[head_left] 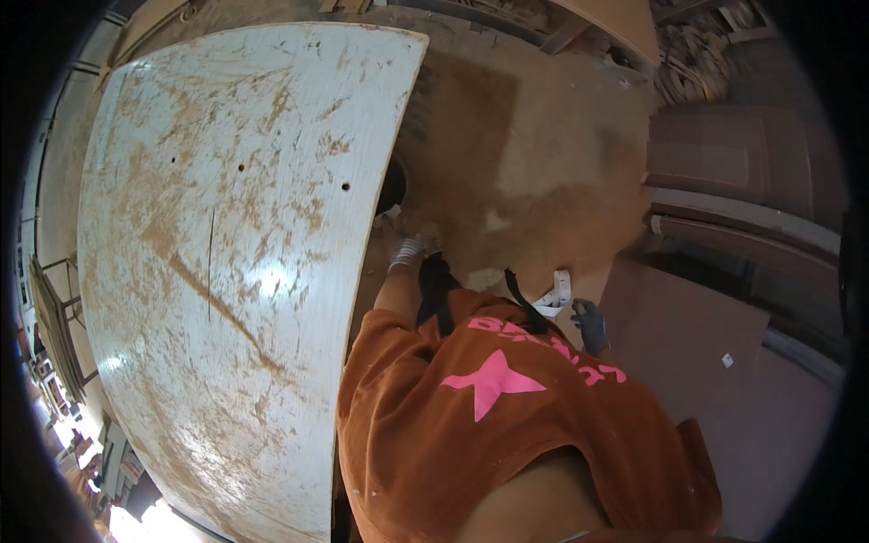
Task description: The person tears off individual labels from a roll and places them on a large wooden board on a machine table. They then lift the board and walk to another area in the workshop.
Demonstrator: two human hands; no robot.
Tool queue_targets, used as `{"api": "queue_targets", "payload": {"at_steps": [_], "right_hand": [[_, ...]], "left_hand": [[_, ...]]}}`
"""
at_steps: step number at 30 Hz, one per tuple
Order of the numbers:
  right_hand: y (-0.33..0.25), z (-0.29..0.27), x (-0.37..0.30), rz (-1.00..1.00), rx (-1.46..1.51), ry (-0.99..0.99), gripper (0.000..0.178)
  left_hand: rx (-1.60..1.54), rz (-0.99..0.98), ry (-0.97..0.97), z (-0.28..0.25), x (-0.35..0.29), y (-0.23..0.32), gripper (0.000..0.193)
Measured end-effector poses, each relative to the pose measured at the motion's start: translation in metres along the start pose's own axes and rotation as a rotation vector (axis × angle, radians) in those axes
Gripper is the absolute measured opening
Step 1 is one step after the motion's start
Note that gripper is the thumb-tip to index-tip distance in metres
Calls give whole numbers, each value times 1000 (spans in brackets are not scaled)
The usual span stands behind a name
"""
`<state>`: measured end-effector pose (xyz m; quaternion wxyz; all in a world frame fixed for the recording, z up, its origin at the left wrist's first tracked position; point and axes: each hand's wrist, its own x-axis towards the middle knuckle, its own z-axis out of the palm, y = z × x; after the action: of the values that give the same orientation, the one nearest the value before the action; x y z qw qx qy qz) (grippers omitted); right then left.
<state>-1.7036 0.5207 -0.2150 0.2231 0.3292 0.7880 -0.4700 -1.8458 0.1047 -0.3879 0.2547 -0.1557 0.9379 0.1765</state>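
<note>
My left hand (396, 239), in a glove with a pale striped cuff, reaches down beside the right edge of a large white board (299, 118). It is close to a dark round opening (392, 187) partly under the board. Shadow and blur obscure its fingers. My right hand (591, 328) wears a dark grey glove and is low at my right side. Its fingers look curled, but what they hold, if anything, is too small to make out. Next to its fingertips is a curled white strip (558, 291). Brown smears and several small holes mark the board.
Dusty floor (552, 163) stretches ahead. To the right lie brown panels (688, 317), one with a small white tag (727, 360). A tangled pile (692, 63) sits at the far right, and a metal-framed stand (65, 317) is beyond the board's left side.
</note>
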Motion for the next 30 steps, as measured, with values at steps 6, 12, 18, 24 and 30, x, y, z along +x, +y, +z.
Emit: {"api": "queue_targets", "payload": {"at_steps": [6, 12, 18, 24, 30], "right_hand": [[-53, -19, 38, 22, -98, -20, 27], [-72, -52, 126, -52, -149, -98, 29], [-119, -104, 300, -500, -803, -97, 33], [-259, -130, 418, -288, -138, -224, 24], [-421, -49, 493, -626, -159, -364, 19]], "left_hand": [[169, -39, -299, -11, 63, 1, 49], [167, -134, -454, -25, 83, 16, 51], [238, -153, -561, -42, 98, 83, 53], [-1067, -501, 2, -19, 147, 179, 48], [-1132, -210, 49, -83, 238, 267, 41]]}}
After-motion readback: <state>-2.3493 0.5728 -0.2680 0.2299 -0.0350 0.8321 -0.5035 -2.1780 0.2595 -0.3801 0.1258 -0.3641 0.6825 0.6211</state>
